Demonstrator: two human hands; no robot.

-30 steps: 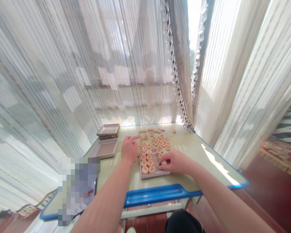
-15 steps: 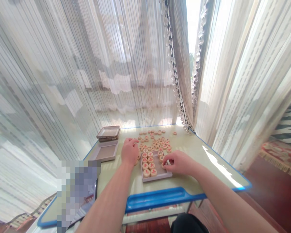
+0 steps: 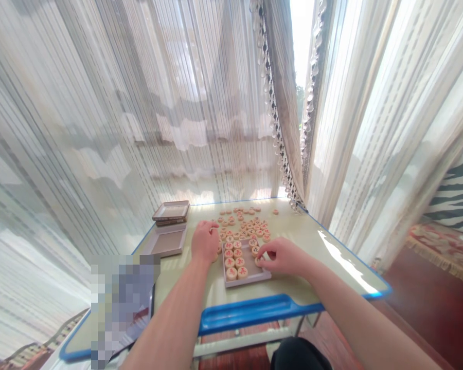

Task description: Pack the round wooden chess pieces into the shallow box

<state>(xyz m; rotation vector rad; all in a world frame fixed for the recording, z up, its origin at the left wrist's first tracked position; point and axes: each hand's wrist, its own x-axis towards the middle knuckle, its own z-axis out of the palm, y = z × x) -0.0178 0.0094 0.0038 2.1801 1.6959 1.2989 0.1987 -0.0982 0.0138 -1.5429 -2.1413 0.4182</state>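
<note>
A shallow box [image 3: 250, 279] lies before me. Two columns of round Chinese chess pieces with red characters [image 3: 234, 260] fill its left side, and a shorter column of pieces [image 3: 253, 246] runs down its right. My right hand [image 3: 280, 256] reaches over the right rim, thumb and fingertips pinching a chess piece [image 3: 258, 261] at the lower end of that short column. Left of the box, my left hand [image 3: 206, 240] is curled beside several loose pieces [image 3: 218, 246]; what its fingers hold, if anything, is hidden.
Many loose chess pieces [image 3: 250, 226] spread behind the box. At left stand an open tray [image 3: 167, 241] and stacked trays [image 3: 171, 211]. A partly blurred dark-edged device [image 3: 153, 303] lies at front left. The pale table has a blue edge tray [image 3: 247, 314]; curtains [image 3: 200, 118] hang behind.
The view has shifted slightly, moving the table a little leftward in the picture. Both hands stay in nearly the same places, the right one still at the piece in the box.
</note>
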